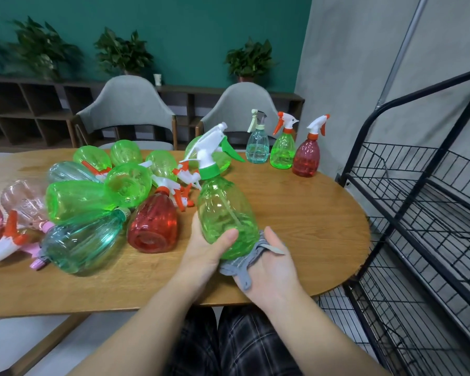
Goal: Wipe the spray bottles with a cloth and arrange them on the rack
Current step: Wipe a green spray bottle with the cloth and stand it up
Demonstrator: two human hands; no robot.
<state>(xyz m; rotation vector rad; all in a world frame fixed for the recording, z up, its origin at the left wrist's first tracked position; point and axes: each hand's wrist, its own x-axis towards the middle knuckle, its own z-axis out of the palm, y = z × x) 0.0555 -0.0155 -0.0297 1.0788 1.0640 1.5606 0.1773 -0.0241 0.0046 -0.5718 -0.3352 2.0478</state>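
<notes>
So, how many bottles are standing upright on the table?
3, in a row at the far right edge: a pale blue bottle, a green bottle, a red bottle. The rest lie in a pile, and one is held in the hands.

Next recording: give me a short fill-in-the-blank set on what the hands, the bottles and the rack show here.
1. The left hand grips a ____ spray bottle by its body.
2. The right hand presses a ____ cloth against that bottle's base.
3. The number of bottles standing upright at the table's far right edge is ____.
4. The number of bottles on the black wire rack is ____.

Missing words: green; grey; three; zero
</notes>
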